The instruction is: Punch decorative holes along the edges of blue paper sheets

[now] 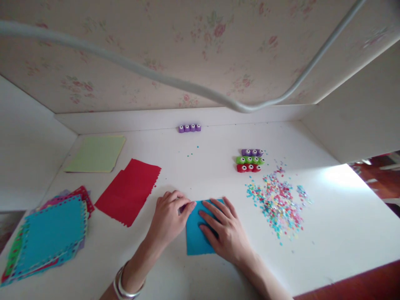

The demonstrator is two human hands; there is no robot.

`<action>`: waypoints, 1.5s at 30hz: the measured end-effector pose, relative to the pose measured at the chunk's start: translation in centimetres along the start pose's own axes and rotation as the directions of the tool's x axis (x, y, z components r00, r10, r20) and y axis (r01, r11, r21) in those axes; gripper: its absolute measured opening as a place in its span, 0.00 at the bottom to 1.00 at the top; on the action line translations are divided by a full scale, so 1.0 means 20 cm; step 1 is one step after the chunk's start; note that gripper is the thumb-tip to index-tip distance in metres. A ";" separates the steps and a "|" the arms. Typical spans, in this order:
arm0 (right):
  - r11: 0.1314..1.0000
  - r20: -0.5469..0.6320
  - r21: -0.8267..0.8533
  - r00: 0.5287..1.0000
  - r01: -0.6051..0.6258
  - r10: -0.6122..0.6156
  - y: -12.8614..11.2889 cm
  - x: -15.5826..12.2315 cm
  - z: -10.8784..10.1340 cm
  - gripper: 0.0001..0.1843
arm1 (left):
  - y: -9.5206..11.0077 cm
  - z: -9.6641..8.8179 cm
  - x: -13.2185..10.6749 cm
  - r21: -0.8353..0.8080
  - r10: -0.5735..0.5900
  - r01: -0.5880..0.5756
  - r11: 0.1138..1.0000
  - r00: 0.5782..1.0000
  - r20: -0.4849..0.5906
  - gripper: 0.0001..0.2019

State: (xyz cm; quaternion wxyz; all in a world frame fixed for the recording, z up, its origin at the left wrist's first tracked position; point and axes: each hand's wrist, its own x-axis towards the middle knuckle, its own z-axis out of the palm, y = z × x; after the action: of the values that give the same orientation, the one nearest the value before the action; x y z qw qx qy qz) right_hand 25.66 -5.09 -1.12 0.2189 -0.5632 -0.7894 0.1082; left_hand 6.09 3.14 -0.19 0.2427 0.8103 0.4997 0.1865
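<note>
A blue sheet of paper (195,239) lies on the white table in front of me. At its upper left corner my left hand (170,214) is closed, fingers curled around a small purple paper punch (181,209) that they mostly hide. My right hand (223,229) rests flat on the sheet with its fingers spread, covering the right part. Small notches show along the sheet's lower edge.
Red sheets (129,191) lie to the left, near a stack of punched coloured sheets (51,233) and pale green paper (95,154). Purple punches (190,128) line the back; more punches (250,160) stand right, by scattered confetti (281,200). A white cable (150,73) hangs across above.
</note>
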 end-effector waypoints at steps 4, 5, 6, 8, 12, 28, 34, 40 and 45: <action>1.000 -0.003 0.005 1.000 0.002 -0.002 0.00 0.00 0.00 0.17 | -0.01 0.02 -0.02 0.061 -0.028 0.030 0.998 0.999 -0.041 0.08; 1.000 0.000 0.006 1.000 0.001 -0.001 0.00 0.00 0.00 0.18 | -0.01 0.03 -0.03 0.084 -0.033 0.037 0.996 0.998 -0.048 0.08; 1.000 0.004 0.006 1.000 0.000 0.000 0.00 0.00 0.00 0.18 | -0.01 0.03 -0.03 0.103 -0.035 0.040 0.994 0.998 -0.053 0.08; 1.000 0.011 0.005 1.000 -0.001 0.001 0.00 0.00 0.00 0.17 | -0.01 0.05 -0.04 0.129 -0.038 0.045 0.991 0.998 -0.058 0.08; 1.000 0.018 -0.003 1.000 -0.001 0.001 0.00 0.00 0.00 0.17 | 0.00 0.06 -0.04 0.144 -0.075 0.082 0.986 0.996 -0.055 0.08; 1.000 0.007 0.006 1.000 0.010 -0.010 0.00 -0.01 0.00 0.16 | -0.16 -0.07 -0.16 0.149 0.029 -0.004 0.989 0.985 -0.169 0.14; 1.000 0.007 0.001 1.000 0.003 -0.003 0.00 -0.02 0.02 0.16 | -0.20 -0.07 -0.26 0.227 0.092 -0.064 0.972 0.989 -0.118 0.18; 0.999 -0.068 0.029 0.998 0.021 -0.019 0.01 -0.03 0.01 0.17 | -0.15 -0.02 -0.26 0.167 0.109 -0.083 0.983 0.982 -0.155 0.12; 0.975 -0.077 0.224 0.996 -0.014 0.032 -0.08 0.05 -0.04 0.22 | -0.10 -0.03 -0.26 0.082 0.118 -0.108 0.991 0.985 -0.130 0.11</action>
State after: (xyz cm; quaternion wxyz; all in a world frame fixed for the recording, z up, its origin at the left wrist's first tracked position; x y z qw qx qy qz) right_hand 24.54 -4.77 0.47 0.3111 -0.5482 -0.7561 0.1759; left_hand 2.07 -0.69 -1.28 0.1671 0.8314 0.4749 0.2353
